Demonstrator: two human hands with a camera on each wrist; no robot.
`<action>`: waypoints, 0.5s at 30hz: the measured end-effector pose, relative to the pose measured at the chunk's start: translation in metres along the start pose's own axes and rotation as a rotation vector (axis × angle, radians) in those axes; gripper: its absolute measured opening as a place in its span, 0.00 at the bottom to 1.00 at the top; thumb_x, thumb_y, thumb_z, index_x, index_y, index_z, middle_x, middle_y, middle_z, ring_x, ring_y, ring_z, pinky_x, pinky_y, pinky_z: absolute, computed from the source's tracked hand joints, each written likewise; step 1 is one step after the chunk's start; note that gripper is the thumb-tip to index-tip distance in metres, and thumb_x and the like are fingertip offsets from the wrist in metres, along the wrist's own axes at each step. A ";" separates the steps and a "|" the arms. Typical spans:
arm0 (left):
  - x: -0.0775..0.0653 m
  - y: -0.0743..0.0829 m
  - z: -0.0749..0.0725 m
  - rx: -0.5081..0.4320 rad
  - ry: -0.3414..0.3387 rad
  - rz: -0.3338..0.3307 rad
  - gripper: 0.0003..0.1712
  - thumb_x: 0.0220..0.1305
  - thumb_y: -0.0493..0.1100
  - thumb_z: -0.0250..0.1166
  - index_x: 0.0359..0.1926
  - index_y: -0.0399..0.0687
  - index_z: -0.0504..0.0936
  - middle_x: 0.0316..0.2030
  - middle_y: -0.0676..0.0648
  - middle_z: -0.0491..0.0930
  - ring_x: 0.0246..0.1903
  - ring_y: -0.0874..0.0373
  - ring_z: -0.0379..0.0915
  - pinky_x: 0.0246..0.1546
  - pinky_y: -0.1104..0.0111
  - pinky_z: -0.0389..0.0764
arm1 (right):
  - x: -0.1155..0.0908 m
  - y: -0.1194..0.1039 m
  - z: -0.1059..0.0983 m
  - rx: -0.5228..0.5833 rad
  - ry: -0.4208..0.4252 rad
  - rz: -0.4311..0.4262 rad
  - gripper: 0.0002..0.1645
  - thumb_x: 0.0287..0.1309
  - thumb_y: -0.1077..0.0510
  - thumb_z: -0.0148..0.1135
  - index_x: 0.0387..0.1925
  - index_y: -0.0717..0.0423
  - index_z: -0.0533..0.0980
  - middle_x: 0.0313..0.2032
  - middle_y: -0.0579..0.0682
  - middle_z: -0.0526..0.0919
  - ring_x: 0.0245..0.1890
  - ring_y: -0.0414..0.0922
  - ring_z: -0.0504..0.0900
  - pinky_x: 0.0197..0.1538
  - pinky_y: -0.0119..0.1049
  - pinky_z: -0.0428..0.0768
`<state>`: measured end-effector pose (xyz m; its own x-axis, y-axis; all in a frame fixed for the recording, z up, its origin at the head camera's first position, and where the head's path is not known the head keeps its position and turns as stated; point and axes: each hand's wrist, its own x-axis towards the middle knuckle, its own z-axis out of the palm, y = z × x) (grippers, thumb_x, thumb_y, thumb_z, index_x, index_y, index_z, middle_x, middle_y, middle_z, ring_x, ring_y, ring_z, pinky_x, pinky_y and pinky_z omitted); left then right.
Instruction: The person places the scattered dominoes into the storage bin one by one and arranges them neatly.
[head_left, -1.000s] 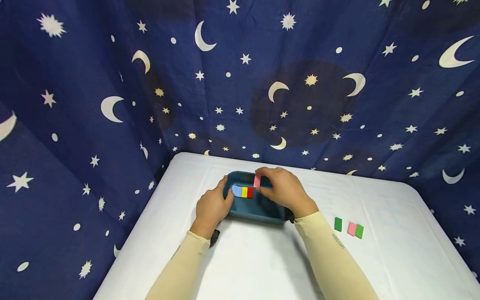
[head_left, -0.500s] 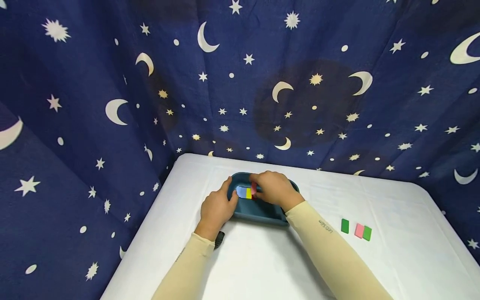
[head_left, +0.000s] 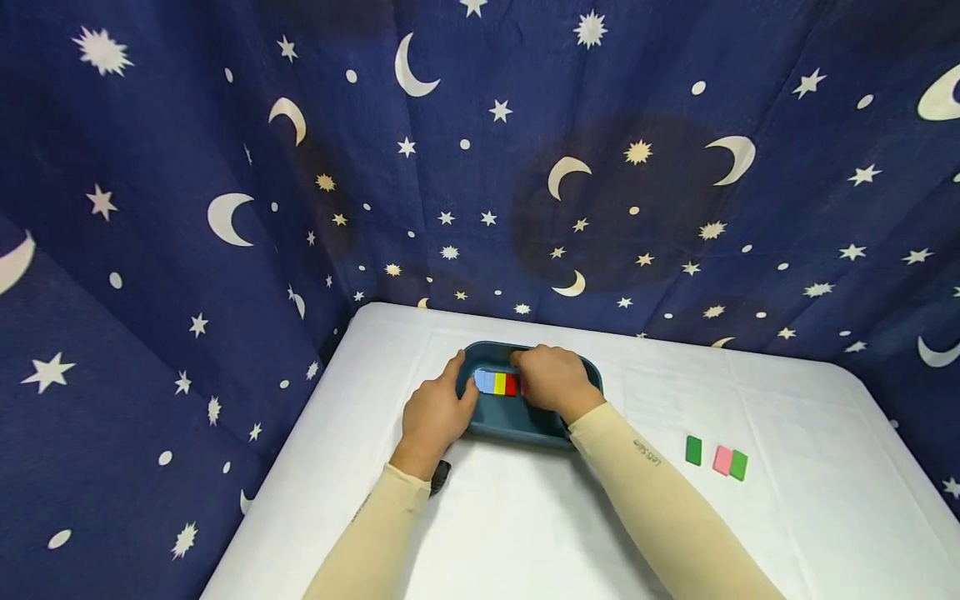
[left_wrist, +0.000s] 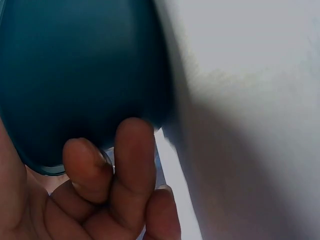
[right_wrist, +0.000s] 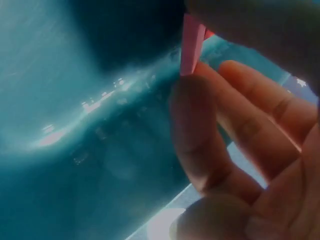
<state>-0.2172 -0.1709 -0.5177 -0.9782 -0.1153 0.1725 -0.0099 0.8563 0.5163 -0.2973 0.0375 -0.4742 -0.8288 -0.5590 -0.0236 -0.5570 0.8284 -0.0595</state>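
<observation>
A dark teal plastic bin (head_left: 517, 433) stands on the table in the head view. My left hand (head_left: 433, 417) holds its left end, thumb over the rim on the inside; the left wrist view shows curled fingers (left_wrist: 134, 165) against its outside wall. Inside, light blue (head_left: 484, 382), yellow (head_left: 500, 383) and red (head_left: 511, 384) domino tiles form a tight row. My right hand (head_left: 553, 383) reaches into the bin just right of the red tile. Between thumb and fingertips it pinches a pink domino tile (right_wrist: 191, 45), mostly hidden from the head view.
To the right of the bin, a dark green tile (head_left: 693, 451) lies on the white tablecloth (head_left: 510, 533). Beside it a pink tile (head_left: 722, 460) and a lighter green tile (head_left: 738, 465) touch. A dark blue curtain (head_left: 480, 183) with moons and stars hangs behind.
My right hand has lowered the pink tile into the bin, first over the red tile, then slightly right to its side. My left hand keeps its hold on the bin.
</observation>
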 end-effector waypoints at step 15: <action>-0.001 -0.001 -0.001 0.004 0.006 0.016 0.34 0.76 0.61 0.55 0.79 0.61 0.69 0.12 0.51 0.69 0.10 0.54 0.67 0.10 0.60 0.67 | -0.001 0.005 0.002 0.078 -0.038 0.003 0.21 0.52 0.55 0.80 0.49 0.47 0.87 0.27 0.40 0.81 0.31 0.46 0.78 0.36 0.47 0.81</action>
<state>-0.2164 -0.1721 -0.5170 -0.9770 -0.1049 0.1858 0.0046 0.8602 0.5099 -0.2993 0.0416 -0.4759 -0.8272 -0.5586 -0.0613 -0.5474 0.8256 -0.1368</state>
